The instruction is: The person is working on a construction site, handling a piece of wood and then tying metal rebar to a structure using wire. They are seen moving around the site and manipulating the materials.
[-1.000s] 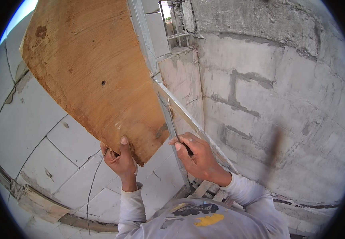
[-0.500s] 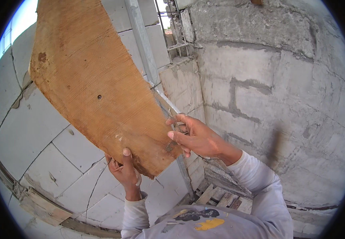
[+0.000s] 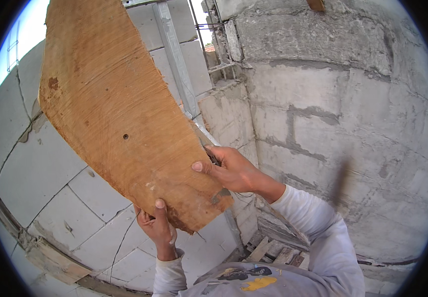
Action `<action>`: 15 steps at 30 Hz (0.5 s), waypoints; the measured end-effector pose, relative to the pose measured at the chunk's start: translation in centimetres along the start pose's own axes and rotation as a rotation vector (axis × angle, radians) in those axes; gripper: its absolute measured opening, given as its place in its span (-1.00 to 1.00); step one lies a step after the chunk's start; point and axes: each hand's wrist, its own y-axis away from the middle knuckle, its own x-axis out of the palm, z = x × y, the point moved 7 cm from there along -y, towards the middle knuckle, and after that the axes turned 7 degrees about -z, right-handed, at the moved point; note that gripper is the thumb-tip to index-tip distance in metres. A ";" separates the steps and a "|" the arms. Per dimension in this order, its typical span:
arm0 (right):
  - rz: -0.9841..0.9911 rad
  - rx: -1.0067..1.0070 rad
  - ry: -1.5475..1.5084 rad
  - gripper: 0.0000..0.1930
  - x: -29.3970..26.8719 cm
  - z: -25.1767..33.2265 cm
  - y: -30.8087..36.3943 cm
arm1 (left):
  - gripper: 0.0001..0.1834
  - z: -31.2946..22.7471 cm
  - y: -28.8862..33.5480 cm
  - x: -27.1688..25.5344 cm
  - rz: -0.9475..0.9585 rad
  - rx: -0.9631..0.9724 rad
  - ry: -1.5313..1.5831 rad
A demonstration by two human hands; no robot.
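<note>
A long, curved-edged plywood board (image 3: 110, 104) stretches from the top of the view down to both hands. It is tan, rough-grained and stained, with a small dark hole. My left hand (image 3: 158, 227) grips its lower left edge, thumb on the face, fingers partly hidden behind. Higher up on the right edge, my right hand (image 3: 234, 169) is closed on the board with its thumb on the face. Its fingertips are out of sight behind the wood. Something dark and thin shows by that hand's forefinger; I cannot make out what it is.
A grey metal post (image 3: 177, 62) runs behind the board, against a white block wall (image 3: 46, 158). To the right rises a rough mortared wall (image 3: 298, 94). Wood scraps (image 3: 273, 251) lie low in the corner. Steel bars (image 3: 201, 37) stand in a gap above.
My right hand has gone from pinching a thin wire-like piece beside the board to gripping the board's right edge. The board's lower end has shifted slightly down and right; my left hand keeps hold.
</note>
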 end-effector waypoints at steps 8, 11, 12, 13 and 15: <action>-0.115 -0.039 0.021 -0.35 -0.1 0.3 0.4 | -0.58 -1.5 -0.6 -4.3 -0.221 0.178 0.070; -0.104 0.028 0.035 -0.38 0.9 0.6 1.2 | -0.62 -2.0 -0.3 -5.3 -0.229 0.291 -0.240; -0.121 0.004 0.073 -0.39 1.0 0.3 1.4 | -0.62 -1.9 -0.6 -5.2 -0.202 0.319 -0.351; -0.138 -0.021 0.112 -0.40 1.2 -0.2 1.5 | -0.63 -1.9 -0.7 -5.0 -0.174 0.347 -0.461; -0.145 -0.041 0.175 -0.42 1.4 -0.6 1.9 | -0.58 -1.7 -0.4 -5.3 -0.197 0.282 -0.455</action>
